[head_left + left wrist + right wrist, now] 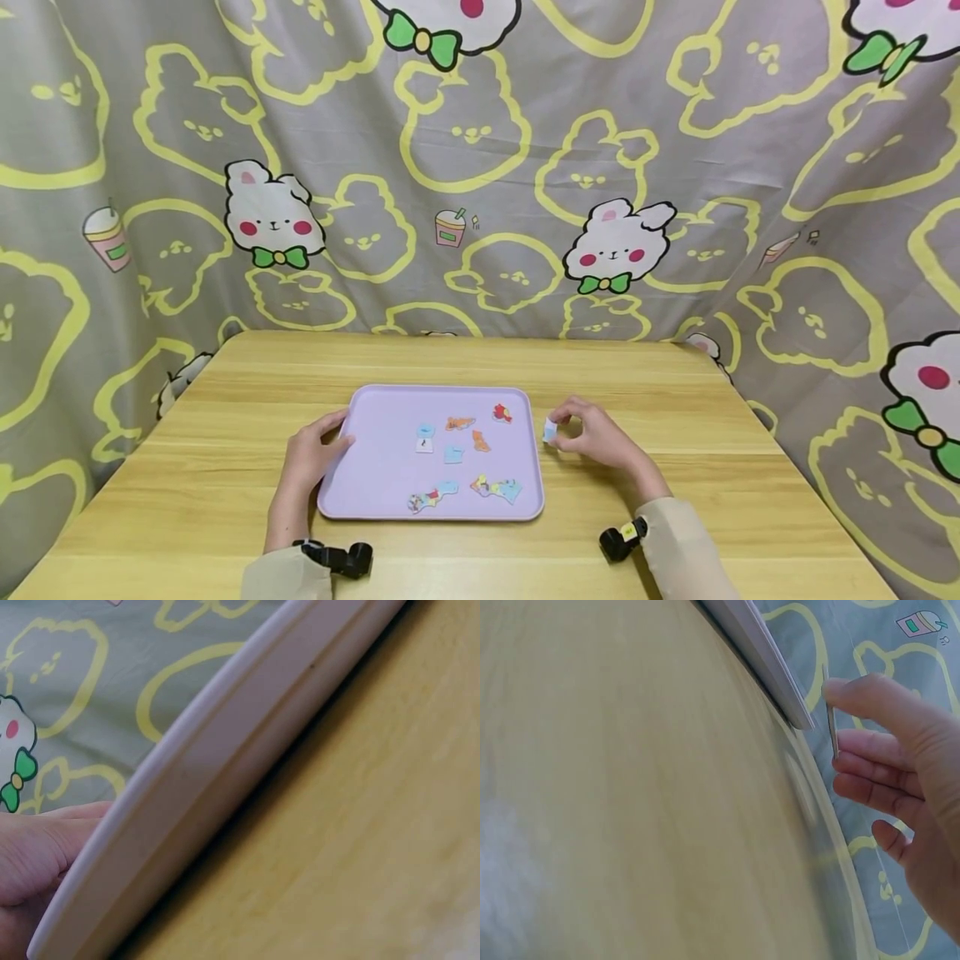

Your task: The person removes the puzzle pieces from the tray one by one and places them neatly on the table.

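Note:
My left hand (pixel 307 458) holds the left rim of a lilac tray (pixel 360 467), with the thumb lying over the edge. In the left wrist view, the tray's outer wall (pixel 210 750) hides part of that hand. Just off the tray's right side, my right hand (pixel 596 433) pinches a small white and light blue puzzle piece (pixel 550 429) between thumb and fingers. That piece appears edge-on and thin in the right wrist view. On the tray lie several flat pieces: a light blue one (pixel 453 453), orange ones (pixel 481 441), a red one (pixel 502 412) and multicoloured ones (pixel 498 487).
The tray rests on a wooden table (pixel 637 375). A grey curtain (pixel 510 283) with cartoon animals hangs behind the table and along both sides. Each wrist wears a black camera, one at the left cuff (pixel 337 557) and another at the right cuff (pixel 622 540).

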The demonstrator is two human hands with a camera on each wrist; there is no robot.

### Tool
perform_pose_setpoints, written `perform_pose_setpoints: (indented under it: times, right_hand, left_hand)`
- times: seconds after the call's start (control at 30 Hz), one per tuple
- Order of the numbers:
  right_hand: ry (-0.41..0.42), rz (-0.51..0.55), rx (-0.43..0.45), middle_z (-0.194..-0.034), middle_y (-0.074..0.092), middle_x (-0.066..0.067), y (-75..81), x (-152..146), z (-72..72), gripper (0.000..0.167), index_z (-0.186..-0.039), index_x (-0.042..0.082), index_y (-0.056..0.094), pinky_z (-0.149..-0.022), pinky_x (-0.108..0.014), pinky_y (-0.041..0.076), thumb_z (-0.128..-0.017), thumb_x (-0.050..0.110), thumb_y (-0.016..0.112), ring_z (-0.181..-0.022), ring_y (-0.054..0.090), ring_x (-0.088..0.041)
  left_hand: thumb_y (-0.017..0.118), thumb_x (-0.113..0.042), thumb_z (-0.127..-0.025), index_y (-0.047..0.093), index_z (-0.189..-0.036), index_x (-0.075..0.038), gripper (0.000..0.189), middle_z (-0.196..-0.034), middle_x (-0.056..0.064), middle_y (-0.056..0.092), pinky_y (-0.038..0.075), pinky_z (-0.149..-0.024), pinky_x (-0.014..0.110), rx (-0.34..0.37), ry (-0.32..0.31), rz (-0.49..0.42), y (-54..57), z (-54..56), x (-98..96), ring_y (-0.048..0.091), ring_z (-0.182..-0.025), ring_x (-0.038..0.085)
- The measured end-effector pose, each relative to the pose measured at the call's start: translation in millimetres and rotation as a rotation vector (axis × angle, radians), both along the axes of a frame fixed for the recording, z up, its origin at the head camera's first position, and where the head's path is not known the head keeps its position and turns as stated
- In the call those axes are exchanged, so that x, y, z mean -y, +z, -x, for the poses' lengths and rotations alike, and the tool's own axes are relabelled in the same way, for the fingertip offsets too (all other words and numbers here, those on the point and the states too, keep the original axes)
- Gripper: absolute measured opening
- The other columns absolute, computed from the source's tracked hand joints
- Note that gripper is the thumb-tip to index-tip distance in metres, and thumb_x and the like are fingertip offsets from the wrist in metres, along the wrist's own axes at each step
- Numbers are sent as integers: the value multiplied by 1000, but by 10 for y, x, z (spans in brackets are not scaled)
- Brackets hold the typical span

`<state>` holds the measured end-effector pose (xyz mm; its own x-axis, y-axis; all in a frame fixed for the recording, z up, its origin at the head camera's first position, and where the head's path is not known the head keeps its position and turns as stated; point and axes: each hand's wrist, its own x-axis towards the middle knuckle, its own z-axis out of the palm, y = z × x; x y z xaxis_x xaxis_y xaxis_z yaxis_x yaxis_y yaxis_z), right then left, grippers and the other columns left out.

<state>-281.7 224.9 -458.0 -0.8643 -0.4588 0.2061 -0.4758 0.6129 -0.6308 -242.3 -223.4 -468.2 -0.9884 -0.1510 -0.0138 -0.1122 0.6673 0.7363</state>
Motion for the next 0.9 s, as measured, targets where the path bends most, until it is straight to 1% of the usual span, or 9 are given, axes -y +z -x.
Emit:
perform_pose_setpoints:
  times: [0.2,0.43,0.57,0.8,0.9]
  right_hand:
    - [9,-68,-6,-98,64,2,18,27,10,28,-102,9,70,-88,-29,53,-79,22,79,-95,59,-15]
    - [28,-149,-48,-97,65,0,6,37,40,29,-101,7,71,-85,-29,54,-78,21,80,-91,60,-14]
    - [33,-180,-51,-97,65,0,4,33,61,28,-100,7,70,-86,-30,54,-78,21,80,-92,61,-13]
    - [32,-212,-64,-96,66,1,30,43,72,28,-100,7,70,-86,-31,55,-77,18,80,-92,62,-13]
    - [23,-239,-73,-95,66,3,39,59,71,27,-100,9,71,-86,-32,53,-77,20,81,-90,60,-12]
  left_hand:
    - [64,-13,-94,51,-142,-4,51,-146,21,48,29,-117,59,-16,-12,-9,-8,1,11,34,-141,47]
    - [64,-13,-93,52,-141,-5,50,-146,21,48,29,-117,58,-18,-11,-16,8,-8,14,35,-141,46]
    - [64,-13,-93,51,-141,-5,50,-146,22,48,28,-117,59,-17,-17,-17,18,-2,10,35,-140,47]
    - [64,-12,-93,51,-142,-5,51,-146,21,48,27,-118,58,-9,-7,-26,24,-17,5,34,-141,46]
    - [64,-12,-93,51,-142,-5,51,-146,21,48,27,-118,58,-9,-5,-26,24,-22,6,34,-141,47]
